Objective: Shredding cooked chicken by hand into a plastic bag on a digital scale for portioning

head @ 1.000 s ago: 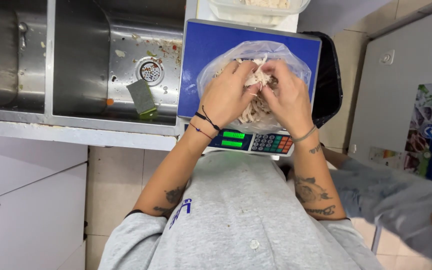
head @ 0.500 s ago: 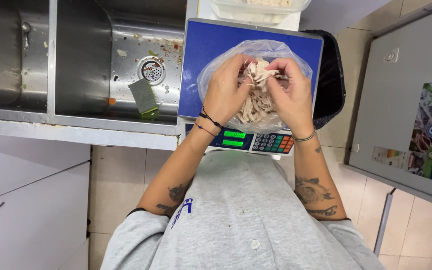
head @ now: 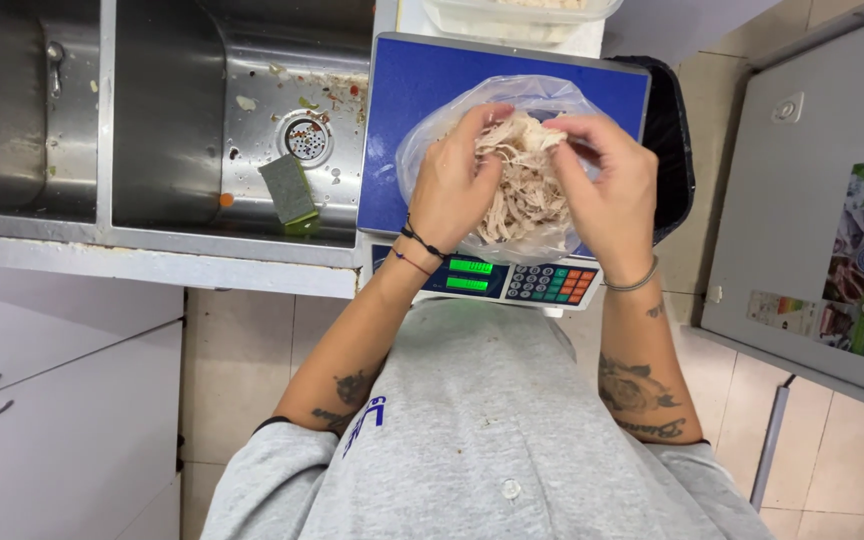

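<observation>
A clear plastic bag (head: 432, 135) full of pale shredded meat (head: 527, 195) rests on the blue platform of a kitchen scale (head: 402, 90). My left hand (head: 457, 185) is inside the bag's left side, fingers closed on a clump of the meat. My right hand (head: 607, 185) pinches the same clump from the right, over the bag's mouth. Both hands lift the strands slightly above the heap. The scale's green display and keypad (head: 522, 280) show below my wrists.
A steel sink (head: 242, 160) with food scraps, a drain and a green sponge (head: 287, 190) lies to the left. A clear tub (head: 517, 15) stands behind the scale, a black bin (head: 672, 130) to its right, and a grey appliance (head: 832, 200) further right. White cabinets sit lower left.
My hands have risen a little and drawn together on a clump of meat above the bag. A person's sleeve seen at the lower right one second ago is gone.
</observation>
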